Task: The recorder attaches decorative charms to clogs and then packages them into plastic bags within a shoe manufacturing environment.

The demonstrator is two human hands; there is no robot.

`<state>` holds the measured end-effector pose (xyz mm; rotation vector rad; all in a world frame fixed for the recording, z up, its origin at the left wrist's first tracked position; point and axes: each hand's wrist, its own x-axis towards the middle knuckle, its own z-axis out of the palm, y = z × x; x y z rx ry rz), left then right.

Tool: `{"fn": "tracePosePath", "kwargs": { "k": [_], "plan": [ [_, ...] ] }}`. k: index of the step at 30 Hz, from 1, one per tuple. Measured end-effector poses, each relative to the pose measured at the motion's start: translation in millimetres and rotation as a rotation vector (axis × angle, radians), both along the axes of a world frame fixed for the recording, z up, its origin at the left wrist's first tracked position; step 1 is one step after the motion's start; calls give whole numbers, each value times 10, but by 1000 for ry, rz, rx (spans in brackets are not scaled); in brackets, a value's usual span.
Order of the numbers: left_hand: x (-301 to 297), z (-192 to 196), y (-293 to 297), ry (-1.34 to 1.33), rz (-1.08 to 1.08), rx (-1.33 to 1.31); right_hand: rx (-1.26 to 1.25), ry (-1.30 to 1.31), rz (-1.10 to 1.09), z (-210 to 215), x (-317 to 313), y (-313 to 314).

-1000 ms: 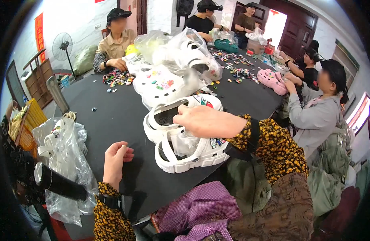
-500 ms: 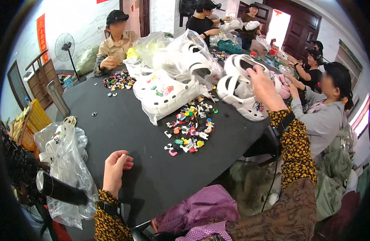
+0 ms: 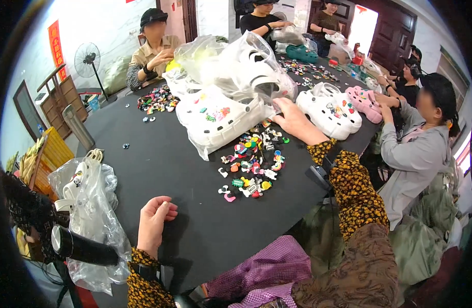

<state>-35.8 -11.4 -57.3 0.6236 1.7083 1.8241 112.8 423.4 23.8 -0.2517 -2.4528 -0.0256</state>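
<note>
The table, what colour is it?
Black, in the head view: the table is dark all over, under the charms.

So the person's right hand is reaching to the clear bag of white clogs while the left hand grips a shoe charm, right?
Not quite. The head view shows the left hand resting loosely curled on the black table, holding nothing. The right hand does reach to the clear bag of white clogs.

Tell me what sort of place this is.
Probably a small workshop where clog shoes get decorated by hand. Several people sit round a black table with white clogs, piles of small colourful charms and clear bags of clogs. The right hand reaches toward one bag.
</note>
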Motion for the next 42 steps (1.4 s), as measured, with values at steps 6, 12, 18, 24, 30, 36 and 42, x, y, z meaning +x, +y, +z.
{"fn": "tracePosePath", "kwargs": {
  "k": [6, 12, 18, 24, 30, 36, 42],
  "plan": [
    [13, -5, -4, -5, 0, -9, -359, 14, -193, -266, -203, 111],
    [18, 10, 4, 16, -20, -17, -457, 168, -130, -144, -298, -115],
    [13, 17, -11, 10, 4, -13, -664, 255, 193, 274, -425, -787],
    [16, 23, -43, -66, 11, 83, -647, -24, 504, 611, -177, -2068],
    [18, 72, -14, -77, 64, 207, -606, -385, 847, 319, -4, -2641],
    [81, 109, -19, -40, 43, 174, -422, -140, 750, 291, 176, -2478],
    [180, 152, -81, 209, -241, -66, -730, -12, 472, 140, 486, -2218]
  ]
}}
